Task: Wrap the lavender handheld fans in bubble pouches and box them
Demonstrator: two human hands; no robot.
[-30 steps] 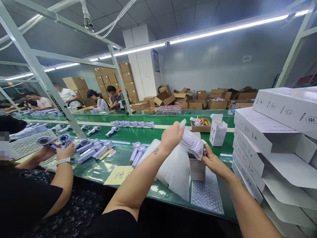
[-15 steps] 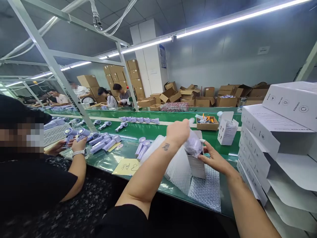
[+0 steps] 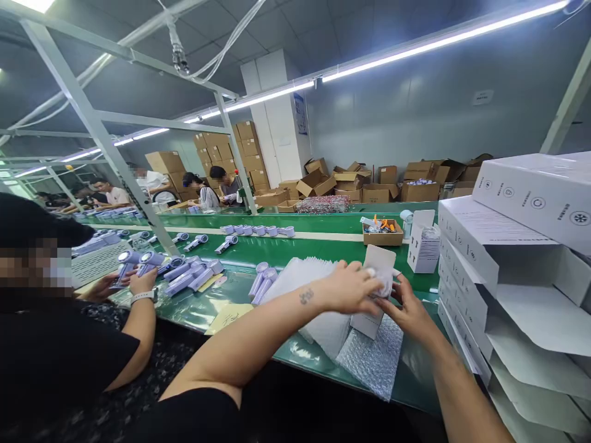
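Note:
My left hand (image 3: 353,288) lies over the mouth of an upright white carton (image 3: 368,324), fingers stretched out and touching a bundle in clear wrap (image 3: 383,277). The bundle is mostly inside the carton, its lower part hidden. My right hand (image 3: 409,307) grips the carton's right side, thumb and fingers around its upper edge. Behind the bundle the carton's flap (image 3: 379,255) stands up. Under the carton lies a sheet of bubble wrap (image 3: 372,363). A stack of white bubble bags (image 3: 300,280) is just left, partly behind my left forearm.
White cartons (image 3: 471,258) are piled high at right. Another filled carton (image 3: 423,249) and a cardboard box of small parts (image 3: 382,234) stand behind. Lilac handheld fans (image 3: 191,274) lie at left, where a co-worker's hands (image 3: 143,283) hold two more. A metal post (image 3: 138,191) rises there.
The wrapped bundle has gone down into the carton. My left hand has moved right and lower, changing from a closed grip to outstretched fingers. My right hand stays at the carton.

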